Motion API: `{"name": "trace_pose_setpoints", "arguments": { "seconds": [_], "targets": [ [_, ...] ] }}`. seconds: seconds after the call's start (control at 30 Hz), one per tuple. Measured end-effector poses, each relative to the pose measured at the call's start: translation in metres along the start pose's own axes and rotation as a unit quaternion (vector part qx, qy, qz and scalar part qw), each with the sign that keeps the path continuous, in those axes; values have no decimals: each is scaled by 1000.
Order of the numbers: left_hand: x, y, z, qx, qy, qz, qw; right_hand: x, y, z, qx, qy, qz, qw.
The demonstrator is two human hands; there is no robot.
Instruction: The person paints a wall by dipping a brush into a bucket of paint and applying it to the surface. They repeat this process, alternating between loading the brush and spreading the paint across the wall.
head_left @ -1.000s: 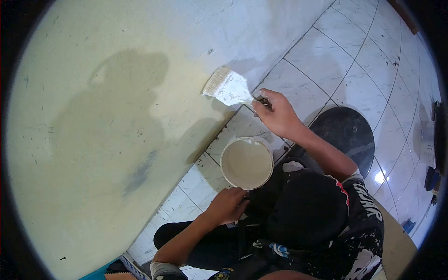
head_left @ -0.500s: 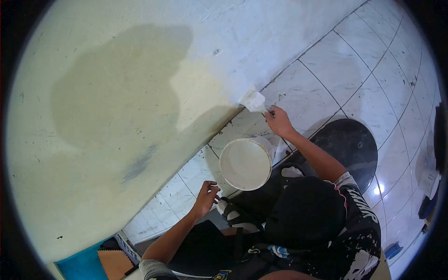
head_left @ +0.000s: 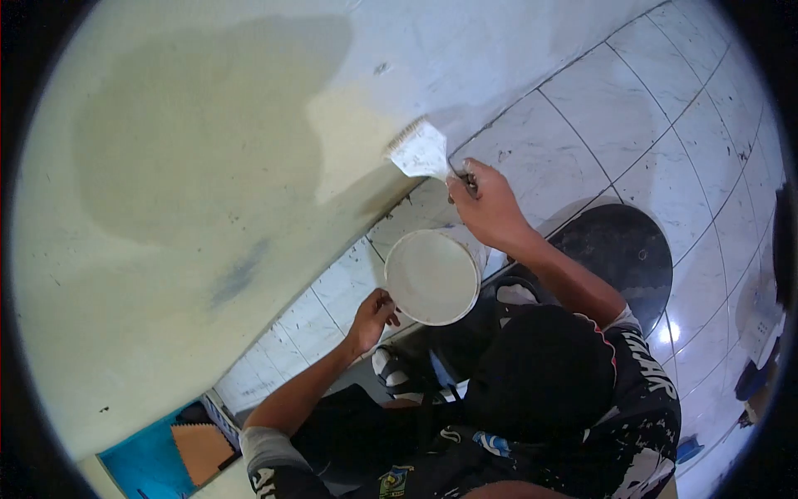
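Brush (head_left: pixel 420 151) is being gripped by right hand (head_left: pixel 486 208), upper centre, bristles on wall (head_left: pixel 166 166). Left hand (head_left: pixel 371 316) is curling at bucket (head_left: pixel 432 276) rim, mid-frame; grip unclear. Risk: tiles (head_left: pixel 582 108) being dripped on by loaded bristles.

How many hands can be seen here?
2. The right hand holds the paintbrush against the wall, upper centre. The left hand is at the paint bucket rim, lower down. No other hands show.
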State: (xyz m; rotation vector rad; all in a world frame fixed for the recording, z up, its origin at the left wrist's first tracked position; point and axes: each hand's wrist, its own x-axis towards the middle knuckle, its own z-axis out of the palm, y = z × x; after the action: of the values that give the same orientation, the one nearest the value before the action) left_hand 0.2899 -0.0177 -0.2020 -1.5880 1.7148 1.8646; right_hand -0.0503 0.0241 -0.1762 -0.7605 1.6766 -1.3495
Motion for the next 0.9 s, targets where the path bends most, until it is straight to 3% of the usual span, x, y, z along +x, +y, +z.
{"name": "trace_pose_setpoints", "arguments": {
  "seconds": [0.07,0.2,0.3,0.4,0.47,0.53,0.6,0.63,0.7,0.77,0.9],
  "targets": [
    [5,-5,2,41,6,9,999,-9,-12,2,16,15,-76,997],
    [2,-5,3,46,10,23,999,-18,-3,2,65,18,-107,992],
    [1,-29,-9,25,38,36,998,-25,35,0,86,8,-61,994],
    [-10,-30,-29,41,51,23,998,-19,82,9,86,62,-15,994],
    [-16,-44,-48,65,46,16,997,-10,101,13,-33,71,24,997],
    [-23,-51,-66,91,43,9,995,2,102,16,-63,78,37,994],
    [-38,-49,-80,141,25,-11,990,9,94,19,-92,82,50,991],
    [-47,-50,-92,198,10,-4,980,14,87,19,-105,79,12,991],
    [-83,-33,-112,370,12,21,929,17,52,17,-113,78,-26,990],
    [-122,5,-128,479,-70,18,875,3,-12,5,-158,59,-35,985],
    [-185,77,-109,464,-67,22,883,-19,-65,7,-110,45,-52,992]
  ]
}}
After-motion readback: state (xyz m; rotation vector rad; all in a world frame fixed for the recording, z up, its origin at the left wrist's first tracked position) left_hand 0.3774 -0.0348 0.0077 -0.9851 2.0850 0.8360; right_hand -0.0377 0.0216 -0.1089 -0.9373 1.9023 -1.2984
